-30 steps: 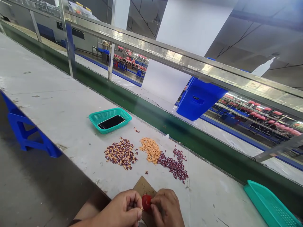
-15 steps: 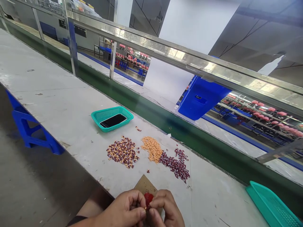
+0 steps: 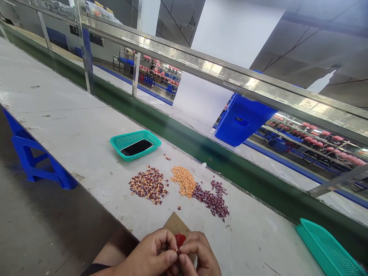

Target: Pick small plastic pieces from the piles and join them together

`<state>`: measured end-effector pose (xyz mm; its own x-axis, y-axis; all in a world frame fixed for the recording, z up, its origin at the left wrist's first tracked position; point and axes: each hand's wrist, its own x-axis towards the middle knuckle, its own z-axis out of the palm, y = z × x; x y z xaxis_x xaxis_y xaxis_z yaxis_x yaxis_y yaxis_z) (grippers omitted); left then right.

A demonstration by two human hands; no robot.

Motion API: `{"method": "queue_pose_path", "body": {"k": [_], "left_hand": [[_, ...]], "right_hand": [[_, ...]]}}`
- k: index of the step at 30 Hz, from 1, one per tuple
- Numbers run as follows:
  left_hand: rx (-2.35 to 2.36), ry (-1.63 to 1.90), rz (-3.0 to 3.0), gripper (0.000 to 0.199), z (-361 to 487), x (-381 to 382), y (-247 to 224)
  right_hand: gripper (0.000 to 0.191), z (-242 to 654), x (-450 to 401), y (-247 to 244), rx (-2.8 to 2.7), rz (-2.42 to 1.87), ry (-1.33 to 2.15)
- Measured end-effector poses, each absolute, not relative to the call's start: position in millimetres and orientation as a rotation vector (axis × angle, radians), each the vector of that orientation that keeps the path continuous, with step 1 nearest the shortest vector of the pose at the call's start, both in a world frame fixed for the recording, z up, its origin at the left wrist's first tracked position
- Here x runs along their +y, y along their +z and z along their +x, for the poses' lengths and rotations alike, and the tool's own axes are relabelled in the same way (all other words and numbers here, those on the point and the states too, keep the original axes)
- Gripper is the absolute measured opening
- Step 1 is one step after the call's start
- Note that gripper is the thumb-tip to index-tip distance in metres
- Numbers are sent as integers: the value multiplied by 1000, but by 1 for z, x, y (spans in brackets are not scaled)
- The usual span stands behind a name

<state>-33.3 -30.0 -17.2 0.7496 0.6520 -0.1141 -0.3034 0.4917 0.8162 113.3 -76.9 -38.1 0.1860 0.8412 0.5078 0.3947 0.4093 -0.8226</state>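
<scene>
- The left hand [image 3: 149, 255] and the right hand [image 3: 198, 256] are close together at the near edge of the surface [image 3: 71, 122], meeting over a small red piece [image 3: 180, 240].
- Fingers [image 3: 171, 245] of the left hand are pressed together in a pinch at the lower edge of the red piece, and fingers [image 3: 188, 249] of the right hand pinch in from the other side. A tiny pale bit [image 3: 177, 251] shows between them; what it is, I can't make out.
- The red piece is held in the air just above a brown cardboard sheet [image 3: 174, 224], which lies partly under the hands.
- Ahead of the hands lie three loose heaps: mixed purple-and-cream pieces [image 3: 148, 185], orange pieces [image 3: 184, 182] and dark reddish-purple pieces [image 3: 211, 201], the last two touching.
- Beyond the heaps, a teal plastic basket [image 3: 119, 143] holds a black phone [image 3: 137, 147].
- A second teal basket [image 3: 327, 245] sits at the right edge of the surface.
- Past the steel rail [image 3: 201, 63], a blue crate [image 3: 244, 122] and racks of pink items [image 3: 316, 140] stand apart.
</scene>
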Motion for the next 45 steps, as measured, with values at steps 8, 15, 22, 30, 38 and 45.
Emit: {"method": "queue_pose_path", "body": {"k": [8,15,22,30,38,45], "left_hand": [[476,651,958,44,-34,-31,-16],[544,663,1084,36,-35,-33,-14],[825,606,1761,9,-48,2,2],[1160,499,2699,29,-76,85,22],[863,343,2963,16,-19,96,33],[599,169,3091,12,36,107,28]], "right_hand": [[21,114,-78,-37,-1466,-1182,435],[19,119,-77,-32,-1582,-1160,408],[15,158,-55,-16,-1795,-1424,435],[20,214,3,-5,-1953,-1896,-39],[25,218,14,-9,-1996,-1936,-17],[16,215,12,-9,-1953,-1890,78]]}}
